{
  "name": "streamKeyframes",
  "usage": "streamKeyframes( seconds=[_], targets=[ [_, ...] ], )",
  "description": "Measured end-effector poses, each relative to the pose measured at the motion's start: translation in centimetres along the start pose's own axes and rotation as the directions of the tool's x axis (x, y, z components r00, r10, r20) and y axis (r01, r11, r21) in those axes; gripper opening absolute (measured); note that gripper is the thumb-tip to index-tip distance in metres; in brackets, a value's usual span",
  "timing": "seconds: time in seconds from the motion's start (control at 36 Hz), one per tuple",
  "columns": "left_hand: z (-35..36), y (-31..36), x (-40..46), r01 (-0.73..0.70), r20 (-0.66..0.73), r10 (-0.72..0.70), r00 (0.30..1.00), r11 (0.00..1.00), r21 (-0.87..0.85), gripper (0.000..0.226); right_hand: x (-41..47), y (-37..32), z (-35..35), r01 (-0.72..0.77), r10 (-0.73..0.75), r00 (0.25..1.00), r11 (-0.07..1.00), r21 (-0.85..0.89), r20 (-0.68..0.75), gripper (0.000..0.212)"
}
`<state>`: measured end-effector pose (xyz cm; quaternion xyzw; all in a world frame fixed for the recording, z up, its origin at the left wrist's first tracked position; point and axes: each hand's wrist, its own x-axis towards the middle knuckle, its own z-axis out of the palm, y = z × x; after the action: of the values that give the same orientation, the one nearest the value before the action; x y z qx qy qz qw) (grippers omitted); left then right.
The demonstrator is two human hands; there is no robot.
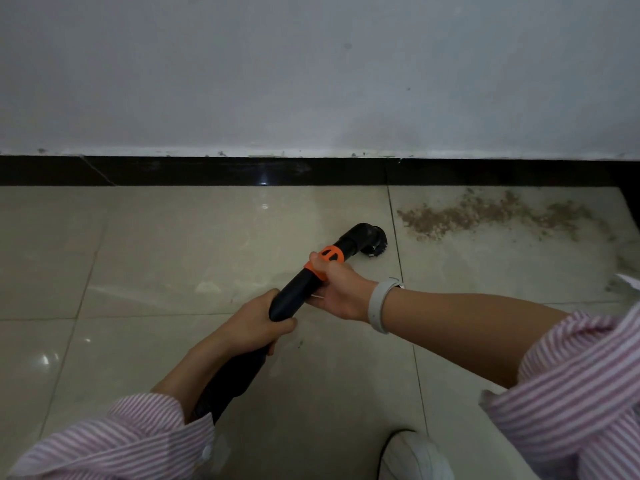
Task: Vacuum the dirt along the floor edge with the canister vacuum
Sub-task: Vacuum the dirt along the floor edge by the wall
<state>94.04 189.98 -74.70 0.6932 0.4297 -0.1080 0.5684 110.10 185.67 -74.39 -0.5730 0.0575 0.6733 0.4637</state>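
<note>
Both hands on the wand (298,292): left hand (256,318) wrapped around the lower black grip, right hand (341,289) closed around it at the orange collar (329,258). Brush head (375,242) sits on the tile, just left of the dirt (485,213), not yet in it. Dirt trails right along the black skirting (311,171). Suggest: keep bristles flat, sweep right slowly, run close to the skirting, overlap passes. Scattered bits further right need a second pass.

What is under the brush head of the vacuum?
Pale floor tile lies around the brush head; the dirt lies apart, to its right. The spot beneath the bristles is covered.
</note>
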Motion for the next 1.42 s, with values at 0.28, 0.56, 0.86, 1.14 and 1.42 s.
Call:
streamKeyframes(
  seconds=[0.28, 0.56, 0.86, 1.14, 1.42],
  targets=[
    [1.8, 1.6, 0.2, -0.041, -0.037, 0.046, 0.998, 0.994, 0.103, 0.018, -0.9, 0.4, -1.4, 0.103, -0.089, 0.984, 0.991, 0.084, -0.153, 0.019],
    [-4.2, -4.8, -8.0, 0.086, -0.270, -0.051, 0.962, 0.989, 0.121, 0.019, -0.5, 4.9, 9.9, 0.007, -0.007, 1.000, 1.000, -0.003, -0.012, 0.009],
    [-7.7, -12.9, -15.7, 0.263, -0.350, -0.198, 0.916, 0.953, 0.151, 0.020, -0.2, 14.0, 19.3, -0.003, 0.005, 1.000, 0.997, -0.076, 0.024, 0.012],
    [-5.0, -11.4, -12.5, 0.140, -0.233, -0.093, 0.968, 0.970, 0.197, 0.020, 0.0, 14.0, 14.6, 0.175, -0.183, 0.971, 0.982, -0.068, -0.156, 0.010],
    [-0.8, -7.3, -7.2, -0.012, -0.132, 0.059, 0.989, 0.944, 0.331, 0.023, -0.4, 10.9, 7.8, 0.291, -0.242, 0.904, 0.952, 0.092, -0.351, 0.009]
  ],
)
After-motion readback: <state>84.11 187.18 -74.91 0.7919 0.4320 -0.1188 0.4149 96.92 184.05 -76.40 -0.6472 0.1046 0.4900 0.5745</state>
